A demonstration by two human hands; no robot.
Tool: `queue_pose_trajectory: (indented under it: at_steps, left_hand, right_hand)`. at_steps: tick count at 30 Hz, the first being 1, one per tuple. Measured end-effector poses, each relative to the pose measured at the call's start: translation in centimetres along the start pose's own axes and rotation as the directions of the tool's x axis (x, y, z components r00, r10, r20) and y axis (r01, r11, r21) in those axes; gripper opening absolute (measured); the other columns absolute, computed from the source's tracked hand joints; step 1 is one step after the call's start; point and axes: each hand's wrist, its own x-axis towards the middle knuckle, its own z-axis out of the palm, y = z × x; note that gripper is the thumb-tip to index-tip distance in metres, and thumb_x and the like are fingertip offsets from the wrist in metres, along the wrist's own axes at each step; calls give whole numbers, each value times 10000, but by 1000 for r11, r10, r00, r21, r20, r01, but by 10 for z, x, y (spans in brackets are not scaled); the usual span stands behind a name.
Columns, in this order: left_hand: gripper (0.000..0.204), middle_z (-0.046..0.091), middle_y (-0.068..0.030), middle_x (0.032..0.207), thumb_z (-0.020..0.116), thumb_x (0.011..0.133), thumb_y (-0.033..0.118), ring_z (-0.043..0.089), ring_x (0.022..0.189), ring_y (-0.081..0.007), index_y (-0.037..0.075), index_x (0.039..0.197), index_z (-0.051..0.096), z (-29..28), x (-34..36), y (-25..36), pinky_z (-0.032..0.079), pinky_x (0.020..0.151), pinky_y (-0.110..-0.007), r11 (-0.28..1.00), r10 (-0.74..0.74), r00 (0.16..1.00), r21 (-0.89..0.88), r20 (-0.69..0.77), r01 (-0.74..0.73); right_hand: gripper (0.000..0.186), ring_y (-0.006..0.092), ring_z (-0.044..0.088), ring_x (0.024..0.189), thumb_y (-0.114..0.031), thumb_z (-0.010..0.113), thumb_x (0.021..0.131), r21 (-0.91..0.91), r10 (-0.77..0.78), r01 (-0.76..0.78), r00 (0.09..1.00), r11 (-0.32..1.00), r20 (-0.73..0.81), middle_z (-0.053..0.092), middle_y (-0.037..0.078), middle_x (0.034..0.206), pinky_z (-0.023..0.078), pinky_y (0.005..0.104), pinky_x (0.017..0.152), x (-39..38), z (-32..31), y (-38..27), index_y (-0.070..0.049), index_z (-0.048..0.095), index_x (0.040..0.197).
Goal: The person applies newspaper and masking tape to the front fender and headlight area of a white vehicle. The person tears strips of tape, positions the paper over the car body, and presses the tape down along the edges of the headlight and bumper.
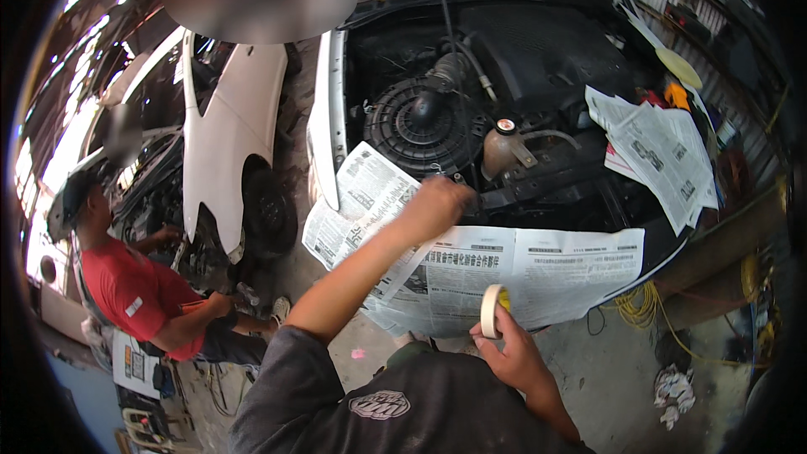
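My right hand [514, 351] holds a roll of cream masking tape [490, 311] upright, its yellow inner core showing, in front of the car's nose. My left hand [441, 204] reaches over the front edge of the engine bay, at the upper border of the newspaper. Its fingers are curled and partly blurred; whatever they hold, if anything, is hidden. Newspaper sheets [572, 273] drape across the car's front end. Another sheet [378, 181] lies slanted over the left front corner, overlapping them, partly under my left forearm.
The open engine bay holds a round black air cleaner housing [420, 122] and a brownish reservoir [503, 151]. Loose newspapers [660, 155] lie on its right side. A person in a red shirt [139, 286] works at a white car [235, 109] to the left. A yellow hose [640, 307] lies coiled at right.
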Motion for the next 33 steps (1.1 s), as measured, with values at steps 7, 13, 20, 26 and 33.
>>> queue_pose_trajectory:
  at_steps: [7, 13, 20, 26, 33]
  left_hand:
    - [171, 686, -117, 1032, 688, 895, 42, 680, 929, -295, 25, 1059, 642, -18, -96, 128, 543, 804, -369, 777, -158, 983, -603, 91, 181]
    - [199, 685, -116, 1069, 703, 878, -1, 683, 958, -286, 20, 1069, 649, -6, -123, 128, 546, 840, -369, 746, -243, 969, -632, 33, 209]
    - [162, 678, -122, 1066, 714, 844, -25, 668, 1009, -295, 11, 999, 681, 0, -137, 123, 539, 866, -371, 763, -270, 961, -623, -63, 173]
    - [179, 674, -116, 1018, 726, 831, -40, 675, 944, -273, 13, 995, 681, 0, -142, 117, 542, 811, -352, 723, -356, 934, -628, 19, 288]
    - [173, 673, -106, 985, 732, 841, -12, 682, 908, -247, 20, 1006, 688, -2, -132, 121, 543, 760, -331, 751, -371, 929, -591, -10, 294]
  right_hand:
    - [287, 393, 657, 983, -64, 683, 861, -294, -257, 245, 966, 924, -3, 676, 204, 1056, 529, 435, 865, 8, -9, 9, 37, 617, 1122]
    - [306, 390, 641, 914, -82, 710, 847, -280, -154, 150, 988, 948, 6, 671, 203, 996, 526, 459, 791, 14, -5, 12, 39, 619, 1113]
    - [287, 406, 630, 849, -78, 695, 873, -174, -51, 65, 995, 983, 84, 667, 214, 954, 509, 480, 736, 23, 3, 8, 45, 611, 1119]
    - [301, 428, 641, 839, -85, 677, 894, -199, -88, 104, 992, 974, 88, 663, 231, 930, 508, 489, 727, 27, 13, 11, 30, 603, 1163]
    - [309, 394, 665, 870, -67, 669, 883, -385, -262, 252, 965, 888, 27, 681, 207, 932, 516, 481, 857, 29, 14, 6, 61, 598, 1156]
